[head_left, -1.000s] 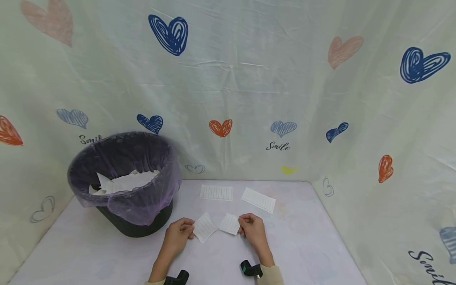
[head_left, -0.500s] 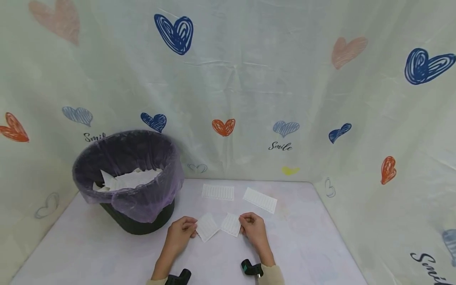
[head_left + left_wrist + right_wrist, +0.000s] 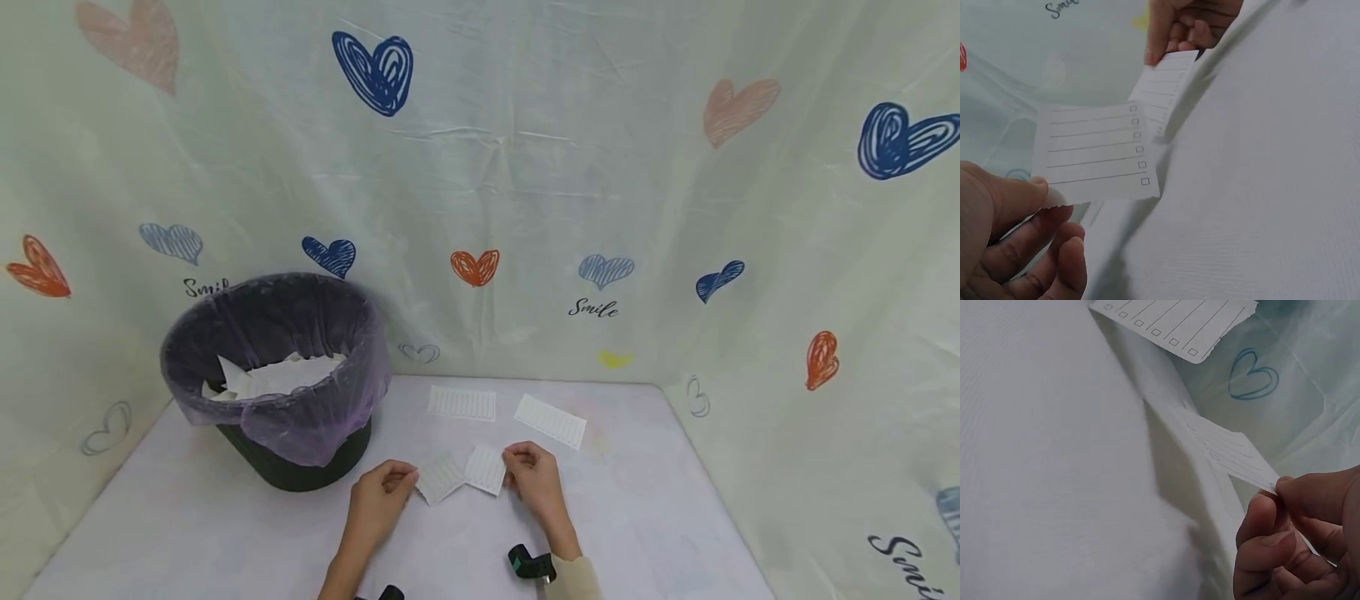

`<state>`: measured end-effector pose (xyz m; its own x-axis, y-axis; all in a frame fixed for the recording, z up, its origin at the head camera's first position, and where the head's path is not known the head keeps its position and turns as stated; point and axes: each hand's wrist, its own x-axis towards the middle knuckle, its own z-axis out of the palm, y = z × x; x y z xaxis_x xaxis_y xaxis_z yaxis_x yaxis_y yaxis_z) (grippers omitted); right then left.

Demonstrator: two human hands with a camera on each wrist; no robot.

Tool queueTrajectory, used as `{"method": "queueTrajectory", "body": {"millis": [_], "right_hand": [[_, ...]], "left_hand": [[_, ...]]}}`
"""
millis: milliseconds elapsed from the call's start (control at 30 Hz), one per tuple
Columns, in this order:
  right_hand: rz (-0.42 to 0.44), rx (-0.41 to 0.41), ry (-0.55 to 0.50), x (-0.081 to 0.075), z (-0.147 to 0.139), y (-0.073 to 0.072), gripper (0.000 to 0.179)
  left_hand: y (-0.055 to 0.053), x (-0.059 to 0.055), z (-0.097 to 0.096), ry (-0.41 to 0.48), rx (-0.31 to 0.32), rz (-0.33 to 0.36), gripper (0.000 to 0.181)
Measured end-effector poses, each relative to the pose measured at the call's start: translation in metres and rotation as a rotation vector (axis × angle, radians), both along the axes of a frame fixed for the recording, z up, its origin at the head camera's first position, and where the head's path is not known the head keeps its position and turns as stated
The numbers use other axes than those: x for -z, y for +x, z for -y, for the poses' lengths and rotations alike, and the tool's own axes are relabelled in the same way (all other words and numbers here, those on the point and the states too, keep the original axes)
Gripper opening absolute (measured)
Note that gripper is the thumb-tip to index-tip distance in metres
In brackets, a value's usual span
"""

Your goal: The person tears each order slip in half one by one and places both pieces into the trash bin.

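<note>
My left hand (image 3: 378, 500) pinches a torn piece of lined paper (image 3: 1094, 150) by its corner, between thumb and forefinger. Small checkboxes run down one side of that piece, and its edge by the thumb is ragged. Opposite it, my right hand (image 3: 536, 479) pinches a second lined paper piece (image 3: 486, 469) at its outer edge. In the head view the inner corners of the two pieces meet. Both pieces are held up over the white table, casting shadows in the wrist views.
Two lined paper slips (image 3: 462, 403) (image 3: 551, 421) lie towards the back of the table (image 3: 637, 517). At the left stands a dark bin (image 3: 300, 467) with a purple liner (image 3: 322, 425), holding white paper (image 3: 288, 375). A heart-print curtain (image 3: 525, 167) hangs behind.
Both hands keep their pinch on the paper pieces. The left piece has tilted and turned a little, and the right piece has turned more upright. The head view has shifted slightly.
</note>
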<state>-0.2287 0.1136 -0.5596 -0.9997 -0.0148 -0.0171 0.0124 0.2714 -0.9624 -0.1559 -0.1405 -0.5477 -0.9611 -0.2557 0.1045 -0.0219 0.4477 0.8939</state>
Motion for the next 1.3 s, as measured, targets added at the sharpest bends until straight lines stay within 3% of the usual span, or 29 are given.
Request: {"method": "queueTrajectory", "body": {"millis": [233, 500, 733, 1100, 1300], "right_hand": [[-0.053, -0.012, 0.018, -0.023, -0.003, -0.005, 0.012], [-0.137, -0.034, 0.043, -0.054, -0.003, -0.008, 0.013], [-0.214, -0.074, 0.076, -0.078, 0.005, -0.014, 0.009], [-0.324, -0.15, 0.148, -0.112, 0.026, -0.018, 0.006], [-0.414, -0.175, 0.198, -0.126, 0.037, -0.019, 0.008]], "left_hand": [[0.007, -0.028, 0.001, -0.011, -0.008, -0.087, 0.004], [0.021, -0.068, 0.004, -0.092, -0.002, -0.156, 0.006], [0.033, -0.088, 0.005, -0.15, 0.032, -0.237, 0.01], [0.047, -0.129, 0.017, -0.247, 0.095, -0.509, 0.019], [0.052, -0.152, 0.03, -0.283, 0.091, -0.631, 0.025]]}}
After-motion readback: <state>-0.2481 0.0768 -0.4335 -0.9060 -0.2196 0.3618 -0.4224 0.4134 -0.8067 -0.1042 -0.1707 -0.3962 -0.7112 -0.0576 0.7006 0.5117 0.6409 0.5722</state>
